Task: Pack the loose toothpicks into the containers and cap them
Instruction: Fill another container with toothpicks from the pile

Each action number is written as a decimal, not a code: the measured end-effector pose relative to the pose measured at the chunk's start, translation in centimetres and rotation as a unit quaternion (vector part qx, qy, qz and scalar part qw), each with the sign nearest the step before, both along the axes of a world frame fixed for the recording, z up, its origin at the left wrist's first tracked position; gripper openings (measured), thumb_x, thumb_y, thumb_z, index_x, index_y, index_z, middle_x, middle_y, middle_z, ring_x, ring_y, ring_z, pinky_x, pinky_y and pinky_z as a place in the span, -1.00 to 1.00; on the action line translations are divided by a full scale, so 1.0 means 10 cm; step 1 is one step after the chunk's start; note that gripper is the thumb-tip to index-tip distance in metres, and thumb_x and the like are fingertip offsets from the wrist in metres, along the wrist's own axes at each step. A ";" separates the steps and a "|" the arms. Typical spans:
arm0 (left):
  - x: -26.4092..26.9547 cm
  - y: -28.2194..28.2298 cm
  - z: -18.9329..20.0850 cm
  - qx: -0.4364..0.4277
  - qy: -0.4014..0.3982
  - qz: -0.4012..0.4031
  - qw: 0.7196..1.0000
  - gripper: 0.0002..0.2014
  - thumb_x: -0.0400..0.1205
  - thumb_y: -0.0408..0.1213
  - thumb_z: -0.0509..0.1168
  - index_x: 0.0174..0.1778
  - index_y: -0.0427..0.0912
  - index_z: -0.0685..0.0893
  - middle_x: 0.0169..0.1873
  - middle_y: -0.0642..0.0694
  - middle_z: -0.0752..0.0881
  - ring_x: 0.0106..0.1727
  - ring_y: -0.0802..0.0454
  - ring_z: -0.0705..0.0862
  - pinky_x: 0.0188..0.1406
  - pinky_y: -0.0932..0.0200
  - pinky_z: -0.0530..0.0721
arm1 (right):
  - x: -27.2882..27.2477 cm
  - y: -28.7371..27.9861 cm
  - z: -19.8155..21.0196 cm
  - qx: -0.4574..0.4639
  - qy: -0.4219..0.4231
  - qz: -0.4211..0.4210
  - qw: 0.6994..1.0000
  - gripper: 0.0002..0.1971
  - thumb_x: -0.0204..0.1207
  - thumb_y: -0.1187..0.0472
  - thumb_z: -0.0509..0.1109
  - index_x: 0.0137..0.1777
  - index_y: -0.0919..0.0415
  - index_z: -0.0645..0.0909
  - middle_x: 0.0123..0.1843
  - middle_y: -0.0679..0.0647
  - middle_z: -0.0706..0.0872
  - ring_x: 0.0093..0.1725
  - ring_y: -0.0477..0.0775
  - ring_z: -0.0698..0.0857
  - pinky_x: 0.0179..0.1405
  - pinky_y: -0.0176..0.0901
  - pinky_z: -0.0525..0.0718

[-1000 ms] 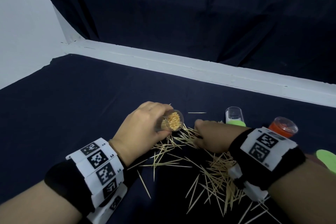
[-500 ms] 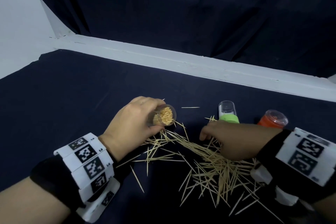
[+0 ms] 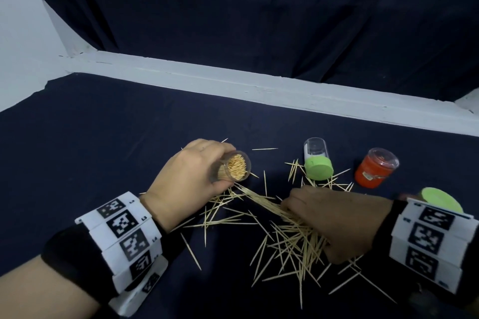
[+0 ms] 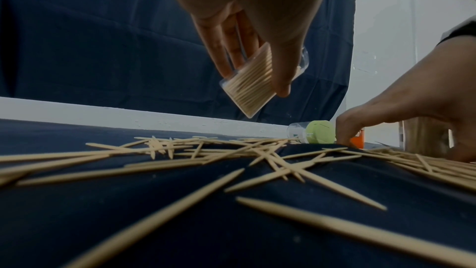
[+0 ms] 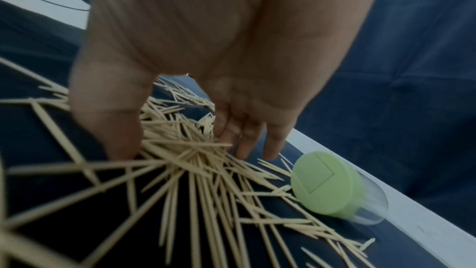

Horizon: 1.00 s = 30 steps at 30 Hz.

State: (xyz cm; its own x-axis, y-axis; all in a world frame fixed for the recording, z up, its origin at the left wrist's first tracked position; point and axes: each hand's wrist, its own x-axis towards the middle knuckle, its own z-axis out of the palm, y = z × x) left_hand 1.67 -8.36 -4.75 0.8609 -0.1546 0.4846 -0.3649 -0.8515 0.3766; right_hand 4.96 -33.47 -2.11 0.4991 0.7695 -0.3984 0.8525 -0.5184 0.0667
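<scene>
My left hand [image 3: 191, 176] grips a clear container [image 3: 234, 167] packed with toothpicks and holds it tilted above the cloth, its uncapped mouth facing right. In the left wrist view the same container [image 4: 253, 80] hangs clear of the table. Loose toothpicks [image 3: 293, 243] lie scattered in a pile on the dark cloth. My right hand [image 3: 324, 215] is arched over that pile. Its thumb and fingers [image 5: 244, 140] are spread apart, their tips pressing on the toothpicks [image 5: 185, 150]. A swept bundle of picks trails from this hand toward the container.
A clear container with a green cap [image 3: 317, 160] lies on its side behind the pile. An orange container [image 3: 375, 168] lies to its right. A loose green cap [image 3: 440, 202] sits behind my right wristband. A white ledge [image 3: 259, 90] borders the far edge.
My right hand has drawn back from the container's mouth, rightward and nearer, onto the thick part of the pile. My left hand still holds the container at about the same tilt.
</scene>
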 end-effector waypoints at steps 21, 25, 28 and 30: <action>0.00 -0.04 0.00 0.003 0.027 0.015 1.000 -0.50 0.32 -0.21 0.62 0.18 -0.11 0.69 -0.02 0.03 0.74 0.08 0.00 0.65 0.00 0.08 0.65 | 0.06 0.23 -0.33 -0.032 -0.095 -0.163 0.982 -0.72 0.63 0.28 0.05 0.31 0.28 0.35 0.32 0.22 0.50 0.29 0.20 0.51 0.25 0.02 0.45; 0.00 -0.04 0.00 0.007 0.035 0.019 0.999 -0.50 0.33 -0.20 0.61 0.19 -0.10 0.69 -0.01 0.04 0.73 0.09 0.01 0.64 0.01 0.08 0.65 | 0.08 0.28 -0.30 -0.006 -0.087 -0.177 0.980 -0.76 0.63 0.32 0.00 0.25 0.25 0.33 0.29 0.24 0.55 0.26 0.21 0.56 0.15 0.01 0.47; 0.00 -0.05 0.01 0.008 0.045 0.026 0.999 -0.51 0.35 -0.19 0.60 0.21 -0.09 0.68 0.01 0.04 0.73 0.12 0.03 0.62 0.04 0.09 0.63 | 0.15 0.29 -0.23 0.041 -0.020 -0.225 0.973 -0.92 0.61 0.34 0.04 0.03 0.18 0.26 0.04 0.22 0.67 -0.04 0.23 0.65 -0.09 -0.01 0.50; 0.00 -0.05 0.01 0.007 0.051 0.027 0.998 -0.51 0.36 -0.20 0.59 0.22 -0.09 0.68 0.03 0.04 0.72 0.14 0.02 0.62 0.06 0.09 0.61 | 0.17 0.30 -0.16 0.092 0.021 -0.264 0.960 -0.91 0.61 0.32 0.07 -0.06 0.14 0.21 -0.21 0.10 0.60 -0.29 0.14 0.58 -0.28 -0.05 0.50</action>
State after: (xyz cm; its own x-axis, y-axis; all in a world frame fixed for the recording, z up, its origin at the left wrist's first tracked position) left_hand 1.71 -8.88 -4.63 0.9126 -0.1130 0.3929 -0.2794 -0.8740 0.3976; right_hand 6.68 -30.43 -3.70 0.8251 0.4735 -0.3082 0.4679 -0.8784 -0.0972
